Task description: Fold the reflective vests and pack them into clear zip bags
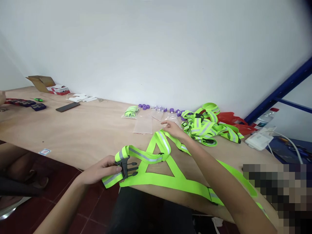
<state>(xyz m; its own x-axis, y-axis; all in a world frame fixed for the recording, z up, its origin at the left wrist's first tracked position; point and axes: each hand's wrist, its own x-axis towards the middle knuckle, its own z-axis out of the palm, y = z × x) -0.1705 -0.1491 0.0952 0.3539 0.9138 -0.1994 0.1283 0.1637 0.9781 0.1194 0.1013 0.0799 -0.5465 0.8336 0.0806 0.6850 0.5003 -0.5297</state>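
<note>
A yellow-green reflective strap harness [156, 178] with silver stripes lies spread along the table's front edge. My left hand [104, 169] is closed on its black side-release buckle [124, 167] at the near left, thumb on top. The buckle's prongs point right, unfastened, and a striped strap loops over it. Farther back, my right hand [173, 130] rests at a raised bend of the harness strap, its fingers stretched to the left and touching or just above the webbing. My right forearm hides part of the harness.
Behind my right hand lies a heap of similar harnesses [204, 126]. Clear bags [143, 125], a packed bag [131, 111] and several purple rolls [144, 106] line the wall. A phone [67, 107] and a cardboard box [42, 84] are left; a white charger [258, 139] is right.
</note>
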